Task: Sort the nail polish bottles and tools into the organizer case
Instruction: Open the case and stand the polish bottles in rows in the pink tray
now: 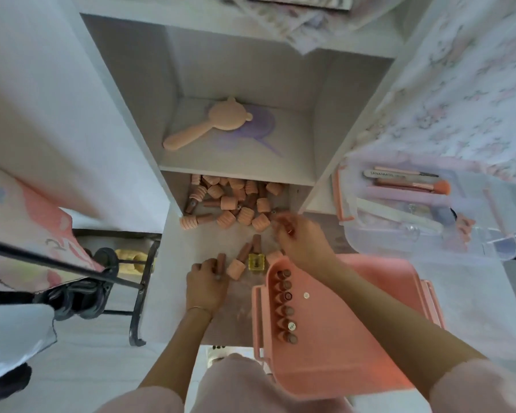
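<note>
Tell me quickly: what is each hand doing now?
Left hand: gripping a brown bottle.
Right hand: holding a small bottle.

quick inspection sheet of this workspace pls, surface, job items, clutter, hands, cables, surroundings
surface: pale desk top, partly bare
job's things: pink organizer case with one row of bottles; loose pile of bottles; yellow bottle
clutter: clear box of tools
grippers: left hand grips a bottle; right hand pinches another
cables: nothing seen
surroundings: shelf with pink hand mirror; black chair frame
</note>
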Demonstrator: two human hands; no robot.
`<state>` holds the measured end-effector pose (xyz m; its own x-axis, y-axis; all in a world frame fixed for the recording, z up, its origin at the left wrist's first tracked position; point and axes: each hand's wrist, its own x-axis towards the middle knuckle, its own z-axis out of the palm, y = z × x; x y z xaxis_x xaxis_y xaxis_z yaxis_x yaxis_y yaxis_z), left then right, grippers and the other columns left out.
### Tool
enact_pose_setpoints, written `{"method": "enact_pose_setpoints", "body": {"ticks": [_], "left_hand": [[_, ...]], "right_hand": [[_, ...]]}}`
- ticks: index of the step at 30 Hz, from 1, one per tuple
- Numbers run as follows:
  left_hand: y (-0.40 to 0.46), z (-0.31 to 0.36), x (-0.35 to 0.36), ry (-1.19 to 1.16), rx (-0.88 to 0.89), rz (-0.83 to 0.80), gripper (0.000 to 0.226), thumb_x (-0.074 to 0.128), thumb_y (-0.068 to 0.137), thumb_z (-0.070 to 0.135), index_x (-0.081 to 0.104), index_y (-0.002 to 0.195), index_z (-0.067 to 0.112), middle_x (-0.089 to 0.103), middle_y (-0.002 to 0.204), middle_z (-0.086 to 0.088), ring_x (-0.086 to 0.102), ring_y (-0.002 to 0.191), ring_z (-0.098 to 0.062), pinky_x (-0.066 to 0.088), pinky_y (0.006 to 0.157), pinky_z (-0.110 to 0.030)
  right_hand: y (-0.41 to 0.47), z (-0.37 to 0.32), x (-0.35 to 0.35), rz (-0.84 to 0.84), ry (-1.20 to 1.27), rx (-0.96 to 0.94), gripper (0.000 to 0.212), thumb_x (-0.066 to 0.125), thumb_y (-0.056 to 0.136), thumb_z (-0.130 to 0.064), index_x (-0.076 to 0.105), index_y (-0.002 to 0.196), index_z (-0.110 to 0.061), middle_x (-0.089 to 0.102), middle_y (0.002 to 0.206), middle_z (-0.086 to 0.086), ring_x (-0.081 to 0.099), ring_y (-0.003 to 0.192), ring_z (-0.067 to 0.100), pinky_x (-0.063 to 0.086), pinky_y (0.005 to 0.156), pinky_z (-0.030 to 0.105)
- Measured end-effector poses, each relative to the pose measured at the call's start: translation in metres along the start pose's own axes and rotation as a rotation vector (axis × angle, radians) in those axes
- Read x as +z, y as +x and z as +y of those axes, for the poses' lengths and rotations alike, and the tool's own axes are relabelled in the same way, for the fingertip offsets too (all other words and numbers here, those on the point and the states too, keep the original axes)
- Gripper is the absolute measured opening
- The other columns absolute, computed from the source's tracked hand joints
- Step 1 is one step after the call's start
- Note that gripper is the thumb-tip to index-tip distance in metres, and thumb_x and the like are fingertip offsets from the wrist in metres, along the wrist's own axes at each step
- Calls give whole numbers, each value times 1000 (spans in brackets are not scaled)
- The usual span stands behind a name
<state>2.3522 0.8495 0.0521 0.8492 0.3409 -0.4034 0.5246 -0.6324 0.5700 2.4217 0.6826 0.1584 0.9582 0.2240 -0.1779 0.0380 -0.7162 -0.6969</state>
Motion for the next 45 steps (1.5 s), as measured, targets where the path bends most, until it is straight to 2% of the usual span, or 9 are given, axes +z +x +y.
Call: {"method": "enact_pose_setpoints", "body": {"ticks": [3,5,11,15,20,27,36,41,45], "left_hand": [[0,-7,2,12,37,-37,31,59,85,15,57,115,8,56,104,-21,49,97,-36,40,79,-38],[-2,-11,1,-18,51,-46,34,60,83,11,56,117,9,55,105,-20,49,96,-35,38,78,-36],[3,-19,-14,-162,51,-115,37,67,78,10,60,114,8,57,106,-15,52,100,-30,36,80,-27],[7,-23,-20,-252,29,-140,37,69,78,16,59,114,11,57,104,-8,53,96,-22,36,76,-21],[6,-24,-21,-310,-5,-175,38,69,79,14,59,115,10,55,108,-8,53,98,-21,40,84,-24],[7,-24,-26,-342,5,-198,37,64,82,7,56,118,8,55,111,-11,49,98,-17,36,84,-23],[-25,13,-49,-683,45,-33,25,64,84,12,57,103,28,68,94,4,61,90,-8,45,72,-19],[-61,53,-53,-846,137,43,29,64,83,10,59,101,33,68,98,7,62,93,-4,48,74,-16],[-86,76,-34,-942,158,133,29,62,84,9,59,99,34,68,96,12,62,92,2,48,70,-7]], "right_hand": [[46,4,23,-178,-74,233,24,45,91,-14,64,96,-1,66,103,18,60,92,31,45,77,29],[65,15,41,-219,40,404,19,48,91,-17,57,75,-12,61,84,12,56,69,20,46,61,22],[89,34,67,23,270,669,27,56,88,-26,48,65,-13,52,60,3,49,48,15,43,40,21],[92,31,73,14,74,610,29,53,86,-35,53,66,-14,65,78,12,65,73,31,57,71,40],[94,29,76,-89,20,632,22,60,78,-27,46,64,-19,59,84,8,63,89,30,52,78,36],[90,14,54,-223,156,506,21,59,78,-10,49,61,-14,48,55,0,44,49,9,31,33,8],[8,-12,-17,-224,702,226,9,63,84,-11,55,84,-15,58,77,1,57,65,9,48,56,19],[-50,19,-56,-353,550,125,13,68,81,-15,58,77,-22,62,73,-9,57,66,5,45,59,19],[-80,68,-55,-238,387,157,22,70,78,-11,50,71,-16,55,63,-13,49,57,-2,40,57,11]]}}
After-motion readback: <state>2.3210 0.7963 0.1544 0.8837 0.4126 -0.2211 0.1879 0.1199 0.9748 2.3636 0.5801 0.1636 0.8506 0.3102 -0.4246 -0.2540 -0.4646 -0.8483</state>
